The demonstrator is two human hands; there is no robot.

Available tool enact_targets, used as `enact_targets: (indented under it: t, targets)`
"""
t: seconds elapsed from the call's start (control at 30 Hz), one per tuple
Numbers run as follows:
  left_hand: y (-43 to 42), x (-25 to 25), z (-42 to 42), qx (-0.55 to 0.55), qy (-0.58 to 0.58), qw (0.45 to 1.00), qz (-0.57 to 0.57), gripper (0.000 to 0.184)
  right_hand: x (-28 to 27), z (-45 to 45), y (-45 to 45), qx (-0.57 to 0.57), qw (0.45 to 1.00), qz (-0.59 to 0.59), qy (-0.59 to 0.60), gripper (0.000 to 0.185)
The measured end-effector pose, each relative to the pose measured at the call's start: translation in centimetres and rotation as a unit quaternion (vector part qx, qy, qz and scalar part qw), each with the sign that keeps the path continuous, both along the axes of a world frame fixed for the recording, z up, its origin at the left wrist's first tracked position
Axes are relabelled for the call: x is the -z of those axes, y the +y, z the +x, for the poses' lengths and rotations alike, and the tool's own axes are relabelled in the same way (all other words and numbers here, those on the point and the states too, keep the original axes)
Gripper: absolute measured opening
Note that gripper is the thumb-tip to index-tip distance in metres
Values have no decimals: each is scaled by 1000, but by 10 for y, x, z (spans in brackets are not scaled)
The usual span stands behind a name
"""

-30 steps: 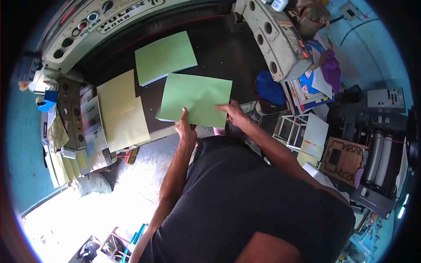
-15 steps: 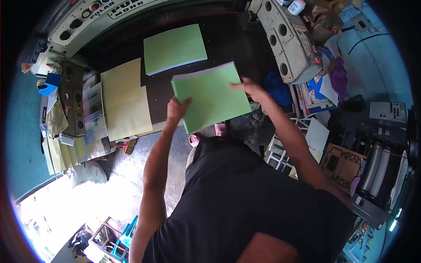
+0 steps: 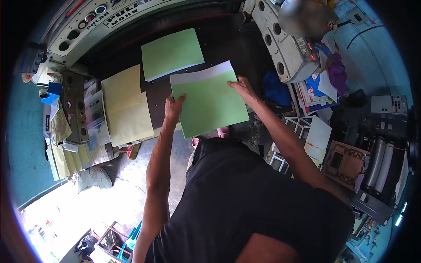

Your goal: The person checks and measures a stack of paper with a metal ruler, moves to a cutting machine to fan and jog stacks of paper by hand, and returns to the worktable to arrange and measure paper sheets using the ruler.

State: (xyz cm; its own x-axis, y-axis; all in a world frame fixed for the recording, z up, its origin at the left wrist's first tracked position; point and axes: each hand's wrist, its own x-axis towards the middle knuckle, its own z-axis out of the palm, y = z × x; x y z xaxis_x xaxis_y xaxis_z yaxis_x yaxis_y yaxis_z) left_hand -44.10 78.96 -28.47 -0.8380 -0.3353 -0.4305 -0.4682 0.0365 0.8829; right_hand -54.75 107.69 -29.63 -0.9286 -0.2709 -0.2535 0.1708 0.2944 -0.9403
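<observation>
Between my hands is a stack of paper point(image 3: 213, 106) with a green top sheet and a broad white edge on its far side. My left hand point(image 3: 174, 107) grips its left side, thumb on top. On the right side, my right hand point(image 3: 242, 90) pinches the stack the same way; the fingers beneath are hidden. Beyond it, a second green-topped paper stack point(image 3: 172, 52) lies flat on the dark machine bed point(image 3: 223, 39). Large cream sheets point(image 3: 126, 105) lie on the bed to the left of it.
A cutting machine point(image 3: 127, 17) frames the far side, with a perforated side block point(image 3: 280, 41) at right. Blue cloth point(image 3: 276, 88) sits near it. A white rack point(image 3: 280, 151) stands on the right, and a brush point(image 3: 133, 151) lies at lower left. A roller machine point(image 3: 377, 171) is far right.
The held stack has tilted, so much more of its white far edge shows. Both hands keep their grip on its sides, and the view has shifted slightly.
</observation>
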Motion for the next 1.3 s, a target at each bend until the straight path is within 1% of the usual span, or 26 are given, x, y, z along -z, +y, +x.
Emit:
enact_targets:
  t: [0.03, 0.07, 0.1, 0.13, 0.17, 0.23, 0.3, 0.33, 0.37, 0.43, 0.47, 0.5, 0.53, 0.6, 0.67, 0.77, 0.8, 0.87, 0.9, 0.93, 0.97, 1.03, 1.1, 1.23, 1.27, 1.3]
  targets:
    - [2, -4, -1, 17, 41, 994, -99, 28, -14, 0, 1, 16, 998, -54, -39, 30]
    - [5, -8, 3, 19, 40, 994, -98, 28, -27, 6, 2, 27, 994, -103, -37, 28]
    - [13, -32, 9, -9, 108, 993, -53, 29, -46, 13, 3, 29, 994, -102, -37, 28]
    - [17, -55, 13, -38, 177, 983, -8, 31, -65, 17, 4, 26, 989, -141, 31, 27]
    - [17, -70, 16, -37, 178, 983, -7, 31, -81, 22, 5, 24, 979, -179, 98, 26]
    - [18, -87, 24, -47, 239, 970, 15, 33, -97, 30, 14, 10, 981, -161, 105, 31]
    - [11, -89, 30, -34, 248, 968, -5, 36, -104, 34, 17, 6, 969, -187, 161, 36]
    - [9, -91, 35, -21, 257, 966, 15, 39, -100, 35, 18, 5, 965, -207, 163, 41]
    - [6, -91, 37, -8, 265, 964, 35, 42, -99, 38, 18, 5, 964, -209, 165, 41]
    - [6, -87, 39, 2, 279, 960, 40, 43, -98, 44, 19, -15, 962, -154, 225, 42]
    - [7, -84, 41, 15, 307, 952, -2, 41, -87, 45, 18, -32, 956, -150, 251, 47]
    - [9, -84, 43, 28, 334, 941, -43, 39, -88, 51, 12, -26, 962, -143, 233, 47]
    - [4, -73, 43, 26, 279, 960, -30, 38, -82, 51, 11, -20, 967, -142, 211, 45]
    - [-1, -60, 37, 19, 283, 959, -6, 38, -80, 47, 9, -13, 972, -139, 189, 43]
    - [-3, -59, 32, 10, 292, 956, 16, 39, -89, 43, 9, -8, 974, -81, 213, 38]
    - [-6, -74, 35, 27, 293, 955, 17, 40, -109, 48, 10, 9, 965, -87, 246, 37]
    - [-3, -84, 39, 29, 317, 948, -8, 42, -108, 49, 10, 11, 966, -84, 246, 37]
    - [3, -81, 39, 33, 340, 939, -29, 42, -103, 50, 5, 38, 946, -196, 257, 35]
    - [4, -77, 39, 37, 362, 930, -51, 41, -97, 51, 4, 41, 945, -196, 259, 35]
    - [-3, -73, 40, 50, 293, 950, -95, 39, -92, 48, 3, 35, 951, -164, 262, 35]
    - [-7, -69, 36, 53, 295, 949, -95, 39, -86, 45, 3, 29, 955, -131, 263, 35]
    - [-8, -67, 36, 29, 278, 955, -96, 40, -97, 49, 3, 32, 964, -121, 235, 34]
    - [-10, -69, 36, 20, 268, 959, -94, 42, -103, 49, 2, 23, 950, -126, 286, 33]
    - [-10, -66, 44, 28, 263, 961, -86, 46, -99, 52, 5, -10, 950, -113, 291, 38]
    - [-11, -63, 44, 39, 259, 960, -95, 48, -89, 52, 6, -23, 954, -135, 266, 49]
    - [-10, -60, 45, 36, 258, 961, -96, 48, -84, 52, 4, -27, 954, -136, 265, 49]
